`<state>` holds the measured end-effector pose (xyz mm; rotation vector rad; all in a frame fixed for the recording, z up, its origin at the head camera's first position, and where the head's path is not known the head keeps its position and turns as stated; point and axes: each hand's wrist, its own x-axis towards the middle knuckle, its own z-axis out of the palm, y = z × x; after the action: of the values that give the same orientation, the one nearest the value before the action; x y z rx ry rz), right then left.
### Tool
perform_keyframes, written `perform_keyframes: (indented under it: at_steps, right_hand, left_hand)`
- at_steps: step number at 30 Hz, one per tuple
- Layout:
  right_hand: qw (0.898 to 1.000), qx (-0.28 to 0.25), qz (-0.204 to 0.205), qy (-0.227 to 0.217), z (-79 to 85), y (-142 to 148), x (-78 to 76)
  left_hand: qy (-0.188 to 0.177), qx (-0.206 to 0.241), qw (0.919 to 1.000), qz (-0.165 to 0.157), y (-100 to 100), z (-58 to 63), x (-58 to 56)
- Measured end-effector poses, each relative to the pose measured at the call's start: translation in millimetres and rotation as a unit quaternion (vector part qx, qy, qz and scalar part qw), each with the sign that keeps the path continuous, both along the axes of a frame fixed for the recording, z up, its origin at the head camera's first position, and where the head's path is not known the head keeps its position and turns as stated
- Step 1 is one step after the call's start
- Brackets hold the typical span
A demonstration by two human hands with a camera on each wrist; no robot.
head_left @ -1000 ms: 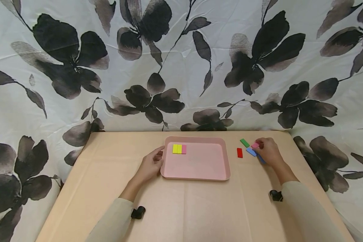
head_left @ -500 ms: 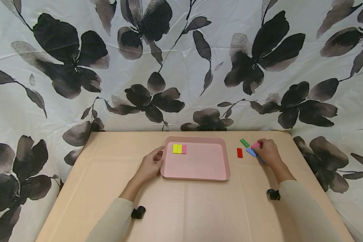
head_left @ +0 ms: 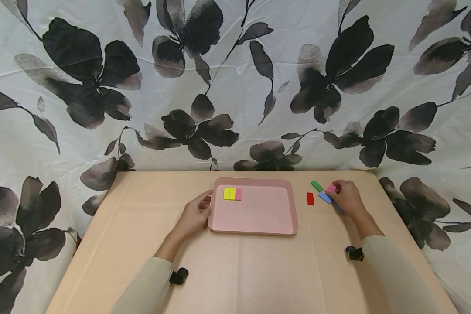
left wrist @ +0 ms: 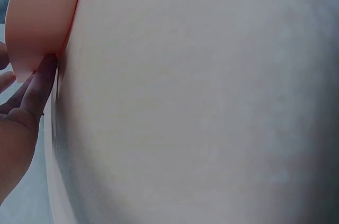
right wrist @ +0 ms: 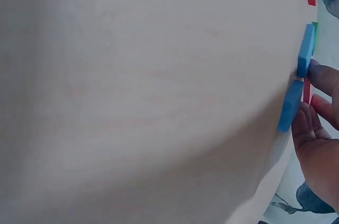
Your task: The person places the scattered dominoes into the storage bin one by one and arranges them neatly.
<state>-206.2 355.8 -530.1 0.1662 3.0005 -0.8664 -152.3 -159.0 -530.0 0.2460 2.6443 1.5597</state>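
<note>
At the far left of the work, a pale sleeve with a black wrist device leads to the left hand, at nine o'clock of the tray. Its bent fingers touch the tray's left edge; whether that grip pinches the rim or only rests there, I cannot tell. The pink tray lies flat on the desk. Inside, at ten o'clock from its middle, two yellow blocks and a pink block stand side by side, touching, the pink one rightmost.

Past the tray's right rim, at three o'clock, lies a red block, then a green block. Next comes a blue block, at seven o'clock from the second pink block. The right hand pinches this pink block between thumb and fingers; whether it is off the desk is unclear. A second blue block lies at five o'clock from it, partly beneath the hand.
</note>
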Motion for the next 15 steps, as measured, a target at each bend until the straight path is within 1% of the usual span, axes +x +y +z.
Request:
perform_keyframes:
  at_steps: [8,11,15]
  right_hand:
    - [1.000,-0.018,0.012,0.015,6.1,1,8.7]
    - [0.999,-0.021,0.017,0.023,10.5,-2,11.7]
    - [0.998,-0.023,0.033,0.042,17.8,-9,14.4]
  left_hand:
    - [-0.002,0.007,1.0000,0.000,1,-0.9,-1.3]
    - [0.000,0.008,1.0000,-0.002,1,-1.2,-1.6]
    - [0.001,0.007,1.0000,-0.002,1,-0.6,-1.3]
